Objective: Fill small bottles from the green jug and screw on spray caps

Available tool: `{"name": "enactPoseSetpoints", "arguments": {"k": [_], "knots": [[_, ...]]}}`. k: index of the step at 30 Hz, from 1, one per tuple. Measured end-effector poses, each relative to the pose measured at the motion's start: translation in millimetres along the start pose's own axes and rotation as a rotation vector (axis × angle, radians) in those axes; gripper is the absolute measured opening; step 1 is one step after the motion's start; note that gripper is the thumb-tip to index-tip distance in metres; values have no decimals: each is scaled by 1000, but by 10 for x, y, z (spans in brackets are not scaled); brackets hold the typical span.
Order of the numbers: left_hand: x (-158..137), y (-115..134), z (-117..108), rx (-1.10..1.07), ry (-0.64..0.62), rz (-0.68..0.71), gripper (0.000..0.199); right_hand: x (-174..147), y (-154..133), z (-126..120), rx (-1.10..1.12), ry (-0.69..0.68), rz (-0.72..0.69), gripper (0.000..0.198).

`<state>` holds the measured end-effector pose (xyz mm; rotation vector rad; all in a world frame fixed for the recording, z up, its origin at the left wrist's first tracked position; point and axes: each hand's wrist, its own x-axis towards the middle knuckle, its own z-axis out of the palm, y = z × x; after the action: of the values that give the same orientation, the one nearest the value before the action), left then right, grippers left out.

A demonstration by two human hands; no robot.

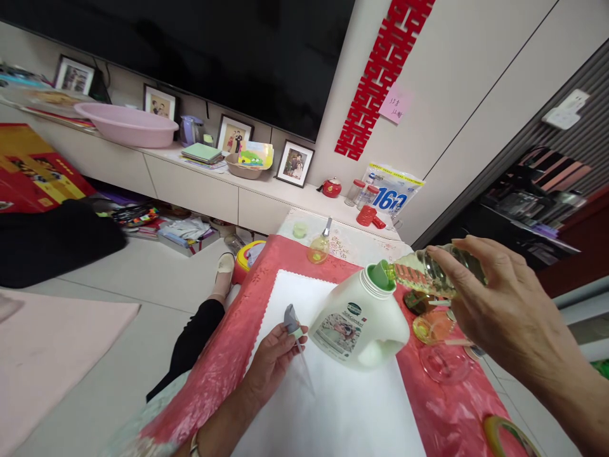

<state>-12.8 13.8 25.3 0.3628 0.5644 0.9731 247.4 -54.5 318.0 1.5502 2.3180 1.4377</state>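
Observation:
My right hand (509, 298) is closed round a clear ribbed bottle (421, 271) of pale yellow liquid. The bottle is tilted almost flat, its neck at the green spout (380, 275) of a white detergent jug (333, 330). Whether liquid is flowing I cannot tell. The jug stands upright on a white sheet (285, 406) with a scalloped edge. Left of the jug, my left hand (273, 355) pinches a pump head (291, 320) with a grey top, a pale collar and a thin clear tube pointing down.
A red cloth (228, 374) covers the table under the sheet. Behind the jug stands a glass with yellow liquid (318, 249) and a brush-like handle, beside a small green cup (299, 230). Glass bowls (447, 362) and a tape roll (509, 438) lie at right.

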Motion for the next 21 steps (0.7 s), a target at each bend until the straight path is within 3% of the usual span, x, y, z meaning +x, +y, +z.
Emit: {"name": "enactPoseSetpoints", "arguments": {"k": [21], "knots": [[-27,6,12,-4,1,-4,39,109,2,-127,-55,17,-110,45]]}}
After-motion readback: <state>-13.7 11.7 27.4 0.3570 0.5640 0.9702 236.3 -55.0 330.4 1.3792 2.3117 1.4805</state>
